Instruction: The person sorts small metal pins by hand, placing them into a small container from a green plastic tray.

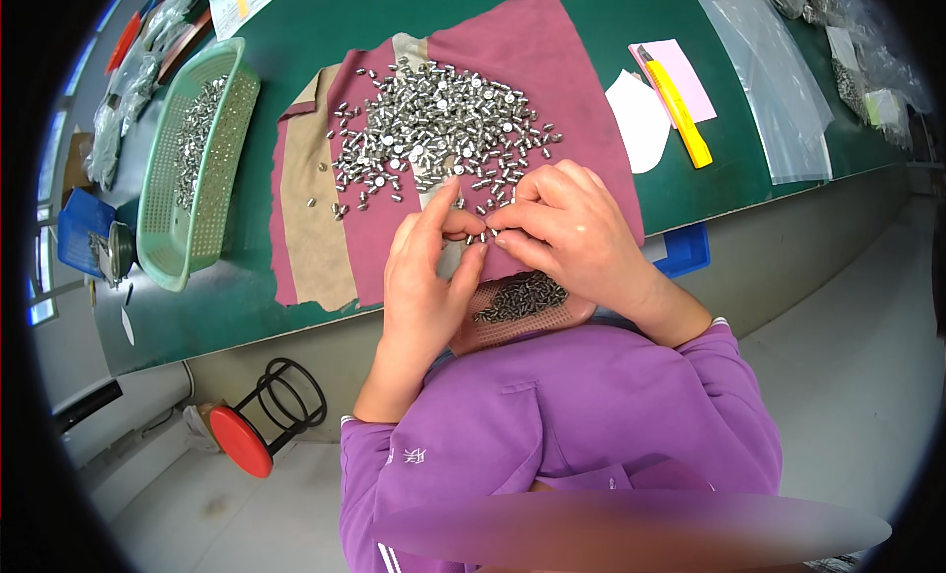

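Small silvery metal pins [443, 105] lie in a broad heap on a maroon and beige cloth [596, 164]. At the heap's near edge my two hands almost meet at the fingertips. My right hand [576, 228] pinches a tiny metal pin [495, 234] between thumb and fingers. Beside it, my left hand [424, 268] has thumb and forefinger wide apart, another finger bent toward the right fingertips. A few pins show between the hands; whether the left fingers touch them is unclear. Just below, a pink basket [483, 332] holds many darker small metal parts [527, 297], partly hidden by my right hand.
A green perforated basket [158, 203] with metal parts stands left on the green table [197, 312]. A yellow cutter knife [678, 115] lies across pink paper [702, 85] at right, near clear plastic bags [774, 90]. A red-topped stool [241, 442] stands on the floor.
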`<action>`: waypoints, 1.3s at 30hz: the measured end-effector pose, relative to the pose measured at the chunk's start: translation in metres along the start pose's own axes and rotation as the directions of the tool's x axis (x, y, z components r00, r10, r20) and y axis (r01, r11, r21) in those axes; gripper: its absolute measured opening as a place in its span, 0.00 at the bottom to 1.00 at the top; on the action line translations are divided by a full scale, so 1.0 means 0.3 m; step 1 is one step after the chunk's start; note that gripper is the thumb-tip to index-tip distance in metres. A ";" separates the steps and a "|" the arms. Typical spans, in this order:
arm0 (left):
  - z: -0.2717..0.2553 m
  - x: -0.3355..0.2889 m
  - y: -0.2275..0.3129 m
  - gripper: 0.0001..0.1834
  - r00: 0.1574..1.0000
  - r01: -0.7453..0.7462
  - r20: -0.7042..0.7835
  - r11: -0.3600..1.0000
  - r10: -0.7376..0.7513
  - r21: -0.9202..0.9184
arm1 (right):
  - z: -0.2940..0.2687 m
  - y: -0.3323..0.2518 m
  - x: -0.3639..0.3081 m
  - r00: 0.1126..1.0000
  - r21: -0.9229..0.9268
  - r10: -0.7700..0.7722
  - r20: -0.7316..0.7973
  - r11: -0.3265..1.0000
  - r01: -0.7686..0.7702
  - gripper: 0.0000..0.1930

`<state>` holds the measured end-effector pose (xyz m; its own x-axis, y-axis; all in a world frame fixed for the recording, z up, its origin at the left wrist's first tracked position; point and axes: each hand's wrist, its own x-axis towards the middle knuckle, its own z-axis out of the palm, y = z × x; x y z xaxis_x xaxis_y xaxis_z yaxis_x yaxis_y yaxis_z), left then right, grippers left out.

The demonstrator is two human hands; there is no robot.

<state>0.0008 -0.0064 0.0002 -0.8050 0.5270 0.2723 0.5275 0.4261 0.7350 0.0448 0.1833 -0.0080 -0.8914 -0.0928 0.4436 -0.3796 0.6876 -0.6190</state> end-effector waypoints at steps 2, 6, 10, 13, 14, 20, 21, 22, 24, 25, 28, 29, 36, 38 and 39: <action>-0.006 -0.003 0.009 0.41 1.000 0.022 0.002 1.000 -0.022 -0.023 | 0.000 0.003 -0.001 1.000 0.009 0.008 -0.009 1.000 -0.008 0.08; -0.014 -0.006 -0.006 0.41 0.999 0.044 0.009 0.999 -0.043 -0.028 | -0.007 0.004 -0.008 0.999 0.010 0.046 -0.004 0.999 -0.046 0.09; -0.008 -0.011 -0.014 0.42 0.998 0.067 0.010 0.997 -0.066 -0.035 | -0.001 0.002 -0.007 0.999 0.003 0.042 -0.020 0.999 -0.042 0.09; -0.009 -0.009 -0.011 0.41 0.998 0.067 0.006 0.996 -0.067 -0.062 | -0.005 0.003 -0.003 0.999 0.019 0.050 -0.020 0.999 -0.049 0.09; -0.007 -0.009 -0.013 0.41 0.998 0.068 0.005 0.996 -0.068 -0.061 | -0.006 0.005 -0.003 0.998 0.028 0.056 -0.023 0.998 -0.055 0.08; 0.015 -0.009 -0.025 0.39 0.998 0.045 -0.045 0.995 -0.048 -0.085 | 0.004 0.002 -0.003 0.997 0.018 0.078 -0.029 0.997 -0.077 0.07; 0.012 -0.009 -0.022 0.39 0.998 0.047 -0.034 0.996 -0.049 -0.079 | 0.004 0.003 -0.004 0.997 0.012 0.077 -0.029 0.997 -0.076 0.06; 0.011 -0.009 -0.021 0.39 0.998 0.049 -0.022 0.996 -0.050 -0.073 | 0.003 0.003 -0.005 0.997 0.012 0.078 -0.029 0.997 -0.078 0.06; 0.009 -0.011 -0.029 0.40 1.000 0.029 -0.009 0.997 -0.029 -0.075 | -0.001 0.003 -0.004 0.998 0.034 0.062 -0.005 0.997 -0.062 0.06; 0.007 -0.012 -0.032 0.40 1.000 0.009 0.003 0.997 -0.009 -0.077 | -0.004 0.004 -0.004 0.998 0.034 0.062 -0.005 0.997 -0.062 0.06; 0.004 -0.009 -0.031 0.43 1.000 -0.002 0.022 0.995 0.004 -0.100 | -0.009 0.008 -0.004 0.999 0.059 0.050 0.010 0.997 -0.051 0.07; 0.002 -0.008 -0.026 0.43 1.000 -0.002 0.021 0.995 0.004 -0.099 | -0.010 0.006 -0.003 0.999 0.069 0.051 0.009 0.996 -0.051 0.07; -0.005 -0.007 -0.020 0.43 1.000 0.008 0.012 0.996 -0.007 -0.088 | 0.000 0.008 -0.010 0.999 0.044 0.045 -0.003 0.998 -0.044 0.08; -0.003 -0.008 -0.025 0.43 0.999 -0.024 0.024 0.999 0.024 -0.037 | 0.001 0.010 -0.011 1.000 0.027 0.020 0.000 0.999 -0.020 0.08; 0.001 -0.013 -0.036 0.42 0.999 -0.023 0.034 0.997 0.026 -0.074 | 0.000 0.010 -0.011 1.000 0.010 -0.004 0.004 1.000 0.004 0.09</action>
<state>-0.0015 -0.0128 -0.0089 -0.7815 0.5624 0.2702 0.5247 0.3581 0.7723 0.0466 0.1856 -0.0114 -0.8910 -0.0985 0.4432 -0.3853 0.6803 -0.6234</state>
